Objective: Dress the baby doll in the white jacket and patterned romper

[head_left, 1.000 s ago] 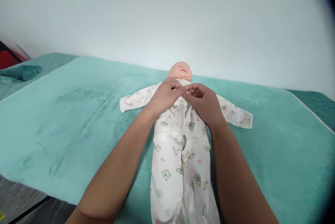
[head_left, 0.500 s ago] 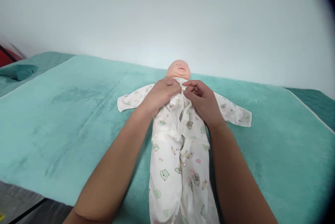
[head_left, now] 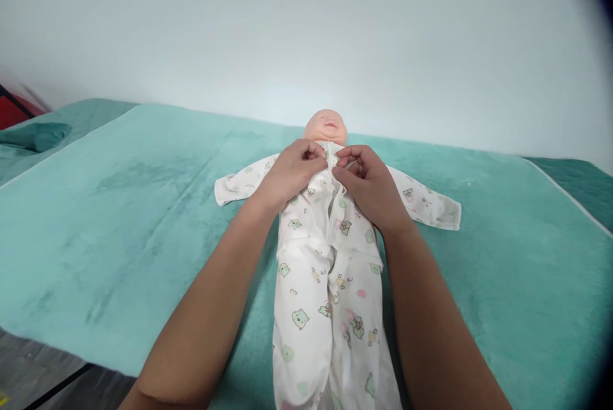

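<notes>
A baby doll (head_left: 326, 127) lies on its back, dressed in a white patterned jacket (head_left: 294, 225) and matching trousers (head_left: 302, 333). Just below its chin, my left hand (head_left: 299, 170) pinches the left edge of the jacket's front opening. My right hand (head_left: 366, 183) has thumb and fingers closed on the opposite edge, beside a small pale round fastener (head_left: 334, 159) showing between the hands. Lower down, the front edges hang slightly apart. Both sleeves stretch out sideways, and the doll's own hands are not visible.
A teal blanket (head_left: 119, 237) covers the surface under the doll. Behind it rises a pale wall (head_left: 306, 27). Darker green cloth (head_left: 575, 186) shows at the right and left corners, with a red object (head_left: 14, 110) at far left. Grey floor (head_left: 57, 372) shows at lower left.
My fingertips have drawn slightly apart at the collar, so the round fastener shows more plainly between them. The doll and its clothes lie nearly as before.
</notes>
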`<state>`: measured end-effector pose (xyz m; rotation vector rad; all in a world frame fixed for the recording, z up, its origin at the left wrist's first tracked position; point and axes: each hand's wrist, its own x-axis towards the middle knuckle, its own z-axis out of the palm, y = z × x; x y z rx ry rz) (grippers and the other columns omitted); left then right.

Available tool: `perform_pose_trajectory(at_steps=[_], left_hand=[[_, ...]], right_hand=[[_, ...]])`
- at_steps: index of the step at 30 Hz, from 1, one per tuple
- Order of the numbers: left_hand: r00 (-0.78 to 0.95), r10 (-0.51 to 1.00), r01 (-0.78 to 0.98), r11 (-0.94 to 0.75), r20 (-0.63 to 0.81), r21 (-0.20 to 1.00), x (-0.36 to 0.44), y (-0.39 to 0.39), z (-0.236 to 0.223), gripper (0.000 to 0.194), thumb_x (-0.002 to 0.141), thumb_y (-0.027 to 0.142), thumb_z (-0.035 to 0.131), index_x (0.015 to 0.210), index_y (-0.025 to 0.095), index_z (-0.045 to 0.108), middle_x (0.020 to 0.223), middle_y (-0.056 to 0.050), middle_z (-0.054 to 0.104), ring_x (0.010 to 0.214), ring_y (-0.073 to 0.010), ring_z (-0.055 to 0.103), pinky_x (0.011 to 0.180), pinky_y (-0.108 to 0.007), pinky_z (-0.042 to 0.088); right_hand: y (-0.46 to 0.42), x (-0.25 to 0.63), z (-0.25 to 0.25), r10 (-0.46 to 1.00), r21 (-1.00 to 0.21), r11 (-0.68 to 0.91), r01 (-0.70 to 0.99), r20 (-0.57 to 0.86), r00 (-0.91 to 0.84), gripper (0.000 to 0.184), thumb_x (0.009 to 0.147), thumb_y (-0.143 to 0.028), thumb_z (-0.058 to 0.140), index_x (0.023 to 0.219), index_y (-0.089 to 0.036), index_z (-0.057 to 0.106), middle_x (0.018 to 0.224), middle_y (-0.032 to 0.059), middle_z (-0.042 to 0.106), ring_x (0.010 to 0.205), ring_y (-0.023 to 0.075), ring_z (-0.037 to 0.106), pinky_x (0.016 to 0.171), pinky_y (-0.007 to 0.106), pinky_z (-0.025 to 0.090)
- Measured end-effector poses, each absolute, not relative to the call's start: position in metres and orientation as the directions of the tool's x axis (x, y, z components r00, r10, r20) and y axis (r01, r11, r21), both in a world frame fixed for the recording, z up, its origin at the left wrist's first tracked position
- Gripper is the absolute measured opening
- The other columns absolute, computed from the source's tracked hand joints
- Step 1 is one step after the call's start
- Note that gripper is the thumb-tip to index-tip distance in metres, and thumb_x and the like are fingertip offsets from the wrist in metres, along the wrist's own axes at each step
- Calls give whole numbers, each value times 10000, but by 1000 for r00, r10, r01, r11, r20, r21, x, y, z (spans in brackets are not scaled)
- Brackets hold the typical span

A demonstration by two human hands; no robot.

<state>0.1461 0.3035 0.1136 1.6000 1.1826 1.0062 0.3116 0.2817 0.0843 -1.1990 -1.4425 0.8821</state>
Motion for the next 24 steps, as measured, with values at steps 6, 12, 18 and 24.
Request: perform_pose_trajectory(at_steps=[6, 12, 18, 24], left_hand=[[321, 946, 280, -130, 34, 951, 135, 294, 128, 164, 845, 377, 611, 856, 224, 670, 753, 3, 543, 568, -89, 403, 503, -259, 299], [464, 886, 435, -256, 29, 863, 127, 285, 137, 204, 835, 407, 654, 870, 223, 734, 819, -22, 643, 697, -128, 529, 577, -268, 379], [571, 817, 438, -391, 85, 810, 121, 287, 136, 156, 821, 373, 688, 883, 243, 747, 1019, -27, 684, 929, -173, 596, 774, -293, 451], [606, 789, 423, -430, 104, 797, 120, 290, 134, 97, 813, 317, 682, 824, 237, 735, 1001, -15, 671, 912, -159, 589, 769, -279, 442]], right_hand=[[264, 312, 105, 986, -847, 111, 520, 158, 46, 347, 827, -536, 691, 872, -239, 517, 764, -19, 584, 597, 113, 447, 535, 273, 339], [241, 317, 127, 994, -673, 110, 731, 76, -79, 290, 865, -389, 635, 668, -225, 499, 590, -10, 534, 514, 114, 372, 486, 299, 225], [246, 322, 125, 993, -836, 87, 541, 31, -111, 278, 853, -328, 623, 622, -206, 526, 576, -16, 511, 510, 99, 375, 475, 280, 235], [256, 324, 112, 993, -971, 18, 238, -11, -120, 362, 840, -483, 689, 658, -201, 556, 579, -27, 513, 522, 92, 412, 483, 255, 287]])
